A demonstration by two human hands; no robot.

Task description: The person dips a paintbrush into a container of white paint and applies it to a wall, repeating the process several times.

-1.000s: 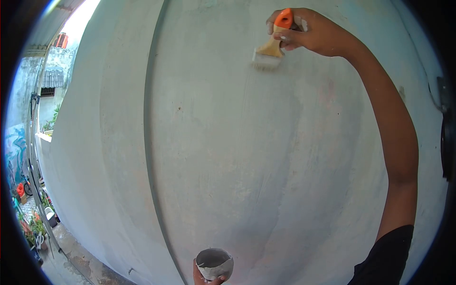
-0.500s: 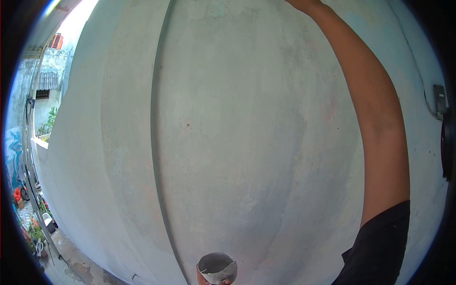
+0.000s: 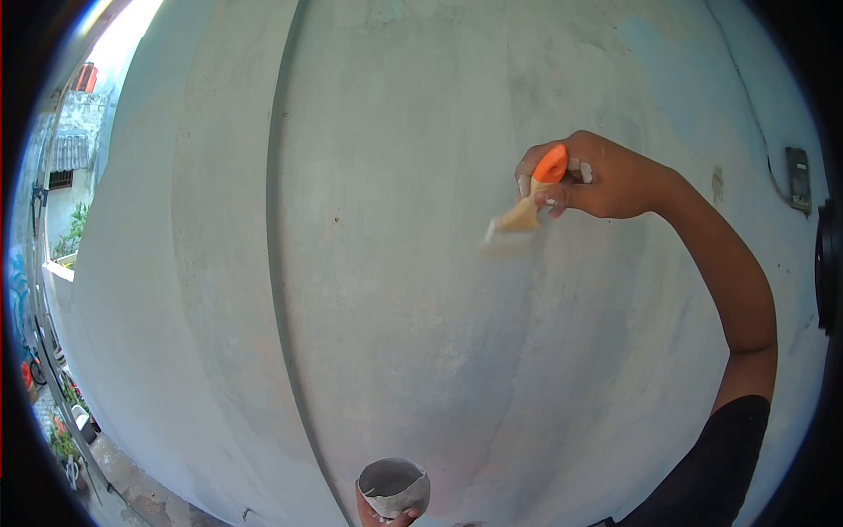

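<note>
A paintbrush [image 3: 522, 213] with an orange-tipped wooden handle is pinched in my right hand [image 3: 606, 176]. Its bristles point down and left, slightly smeared by motion, in front of the pale grey-green wall [image 3: 413, 290]. Light paint spots mark the fingers of that hand. Low in the view, my left hand [image 3: 367, 512] is wrapped round a round grey container [image 3: 395, 492] with an uneven rim. The container is held upright, its open top facing me, with grey showing inside.
A narrow vertical ridge [image 3: 279, 263] runs down the wall left of the middle. At the right, a dark switch box [image 3: 797, 180] hangs on a cable. Plants [image 3: 70, 233], poles and a rough ground strip [image 3: 132, 479] lie beyond the wall's left edge.
My right hand has come down from above the top edge, bringing the paintbrush into view. The left hand still holds the container, at nearly the same place.
</note>
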